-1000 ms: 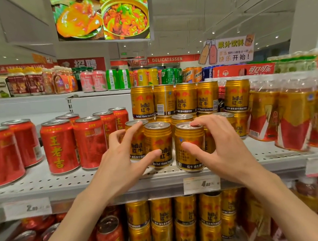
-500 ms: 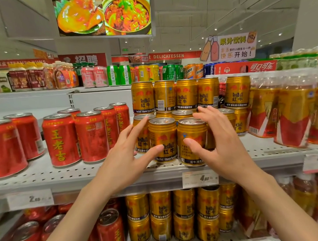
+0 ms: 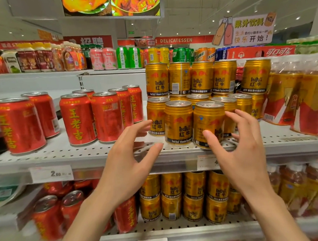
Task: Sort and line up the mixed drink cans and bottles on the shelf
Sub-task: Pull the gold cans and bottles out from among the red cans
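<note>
Gold Red Bull cans stand in two tiers on the white perforated shelf [image 3: 82, 154]. Two of them sit at the front: one [image 3: 178, 125] left, one [image 3: 209, 123] right. My left hand [image 3: 127, 163] hovers just in front of and left of the front cans, fingers spread, holding nothing. My right hand [image 3: 238, 147] is spread beside the right front can, thumb in front of it, fingers near its right side, without gripping it. Red herbal-tea cans [image 3: 77, 119] stand in a loose group to the left.
Shrink-wrapped gold and red bottle packs [image 3: 302, 100] fill the shelf's right end. More gold cans [image 3: 182, 195] and red cans [image 3: 48, 216] sit on the shelf below. Mixed cans and bottles line the top shelf [image 3: 123, 58]. Price tags hang on the shelf edge.
Both hands have let go of the two front gold cans and drawn back toward me with fingers spread. The camera has tilted down and closer.
</note>
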